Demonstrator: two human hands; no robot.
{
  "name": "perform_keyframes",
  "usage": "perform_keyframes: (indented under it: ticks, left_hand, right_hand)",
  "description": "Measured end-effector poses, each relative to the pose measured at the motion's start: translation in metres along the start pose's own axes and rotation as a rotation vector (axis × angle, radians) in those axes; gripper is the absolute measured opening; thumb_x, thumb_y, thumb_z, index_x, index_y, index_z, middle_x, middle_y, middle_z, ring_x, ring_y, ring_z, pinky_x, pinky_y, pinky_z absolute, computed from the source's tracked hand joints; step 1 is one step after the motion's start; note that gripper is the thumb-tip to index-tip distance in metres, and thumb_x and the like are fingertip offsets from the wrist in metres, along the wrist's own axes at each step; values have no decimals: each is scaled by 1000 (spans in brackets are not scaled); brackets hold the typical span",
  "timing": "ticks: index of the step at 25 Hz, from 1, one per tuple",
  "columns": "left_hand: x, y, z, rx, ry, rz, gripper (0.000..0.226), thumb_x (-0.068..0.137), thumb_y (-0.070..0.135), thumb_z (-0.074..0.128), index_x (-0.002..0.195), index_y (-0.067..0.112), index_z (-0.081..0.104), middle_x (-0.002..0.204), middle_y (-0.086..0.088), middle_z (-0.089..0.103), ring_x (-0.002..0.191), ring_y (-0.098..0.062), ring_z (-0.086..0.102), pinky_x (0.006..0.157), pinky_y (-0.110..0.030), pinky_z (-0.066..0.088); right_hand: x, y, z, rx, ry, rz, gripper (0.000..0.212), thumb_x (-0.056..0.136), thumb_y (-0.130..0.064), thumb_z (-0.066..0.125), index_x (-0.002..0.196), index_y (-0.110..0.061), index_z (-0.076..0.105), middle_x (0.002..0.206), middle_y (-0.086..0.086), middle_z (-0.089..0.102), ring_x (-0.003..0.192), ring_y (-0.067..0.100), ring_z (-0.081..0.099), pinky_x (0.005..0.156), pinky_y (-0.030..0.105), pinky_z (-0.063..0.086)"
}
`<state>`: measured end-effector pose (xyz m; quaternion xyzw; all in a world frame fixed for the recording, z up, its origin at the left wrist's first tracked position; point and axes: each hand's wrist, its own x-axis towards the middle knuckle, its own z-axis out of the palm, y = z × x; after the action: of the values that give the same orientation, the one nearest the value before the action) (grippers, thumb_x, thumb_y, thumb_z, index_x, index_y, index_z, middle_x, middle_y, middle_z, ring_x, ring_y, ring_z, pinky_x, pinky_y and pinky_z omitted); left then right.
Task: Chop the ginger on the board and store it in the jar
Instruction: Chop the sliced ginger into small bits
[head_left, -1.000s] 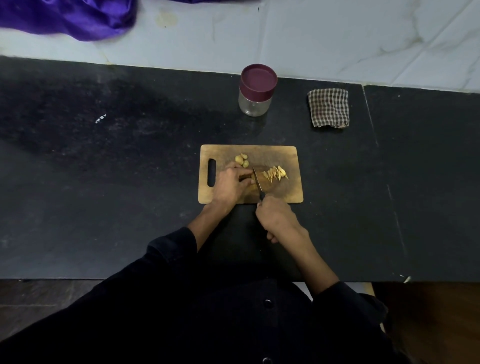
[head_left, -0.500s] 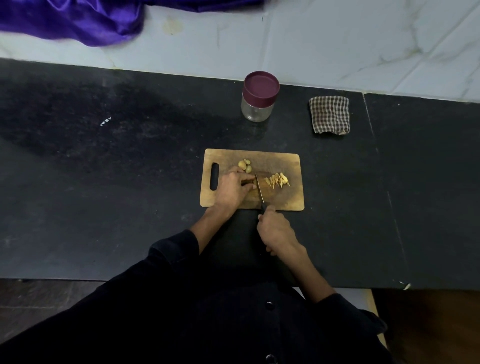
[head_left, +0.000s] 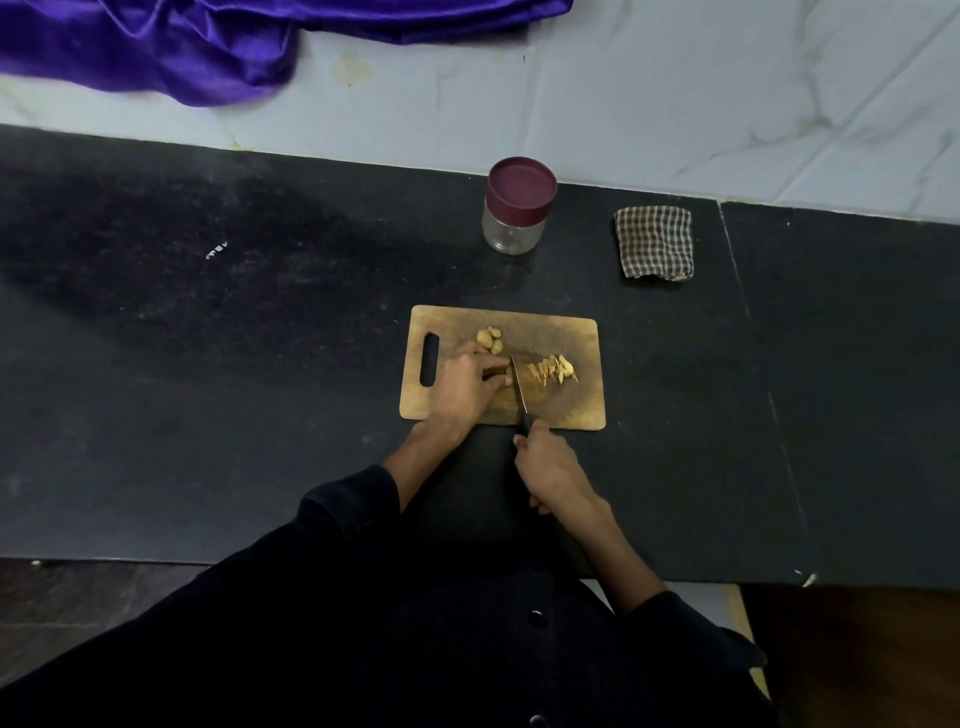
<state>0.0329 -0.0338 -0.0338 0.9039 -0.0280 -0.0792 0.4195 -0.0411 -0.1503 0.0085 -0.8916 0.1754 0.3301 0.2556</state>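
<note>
Ginger (head_left: 497, 370) is sitting on the wooden board (head_left: 566, 332) in the middle of the black tabletop (head_left: 260, 364), and the uncut piece is mostly tucked under the person's fingers. Going from the near side: the right hand (head_left: 551, 470) is curling round the handle of the knife (head_left: 518, 389) just off the board's near edge, and the blade is running up across the board right beside the left fingertips. The left hand (head_left: 465, 387) is pressing down on the ginger with bent fingers, pinning it in place.

Judging by looks, ginger like this is light, firm and fibrous, a bit knobbly, so it probably wants to roll unless it's held flat-side down, close to the cut but with fingertips tucked back. The cut slivers (head_left: 553, 370) to the right of the blade are lying in a loose row; they're tiny and light, probably easier to scrape up with the blade than pinch one at a time. A few rounder chunks (head_left: 489, 339) are resting just past the left hand.

Further back, the jar (head_left: 514, 221) is standing upright with its maroon lid (head_left: 521, 188) on, well apart from the board, and a checked cloth (head_left: 654, 241) is lying to its right.

Hard to tell: how much ginger is left under the hand, whether the blade is touching the board, and the knife handle is nearly all hidden in the fist.
</note>
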Motion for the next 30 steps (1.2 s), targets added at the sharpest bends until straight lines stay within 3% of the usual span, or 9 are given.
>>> perform_keyframes:
  ticks: [3, 11, 15, 20, 25, 30]
  left_hand:
    - [-1, 0, 2, 17, 31, 17, 32, 82, 17, 72, 114, 14, 69, 113, -3, 60, 103, -16, 58, 95, -33, 47]
    - [-1, 0, 3, 35, 40, 6, 32, 83, 23, 72, 114, 17, 69, 114, -1, 59, 103, -15, 57, 91, -32, 49]
    - [0, -1, 3, 44, 34, 15, 32, 84, 23, 71, 115, 16, 68, 114, -1, 58, 103, -14, 57, 91, -29, 48]
    - [-1, 0, 2, 39, 30, 20, 32, 84, 23, 70, 116, 16, 68, 114, -1, 58, 102, -13, 56, 90, -28, 47]
    - [-2, 0, 1, 31, 13, 6, 33, 86, 23, 69, 118, 16, 67, 116, 0, 57, 103, -13, 56, 91, -30, 48]
    - [-1, -2, 2, 26, 4, -12, 32, 86, 25, 69, 117, 18, 68, 116, 1, 56, 103, -14, 57, 91, -31, 49]
  right_hand:
    - [2, -3, -8, -3, 6, -1, 27, 106, -32, 37, 119, -9, 44, 94, 12, 60, 62, 25, 68, 58, 42, 61]
    - [-3, 8, -17, 114, 76, 20, 26, 105, -32, 35, 118, -12, 45, 89, 12, 63, 64, 28, 70, 59, 47, 62]
    - [-7, 9, -17, 114, 128, -39, 24, 106, -33, 35, 119, -14, 42, 85, 9, 63, 58, 23, 69, 53, 41, 61]
    - [-9, 10, -16, 133, 175, -102, 26, 106, -33, 36, 124, -15, 41, 86, 9, 64, 59, 24, 68, 59, 45, 61]
    - [-6, 12, -13, 128, 58, -63, 25, 106, -33, 37, 119, -13, 44, 93, 13, 64, 60, 23, 67, 48, 35, 57]
    - [-7, 13, -12, 63, 168, -87, 31, 104, -37, 38, 124, -13, 47, 105, 12, 64, 92, 33, 67, 78, 49, 56]
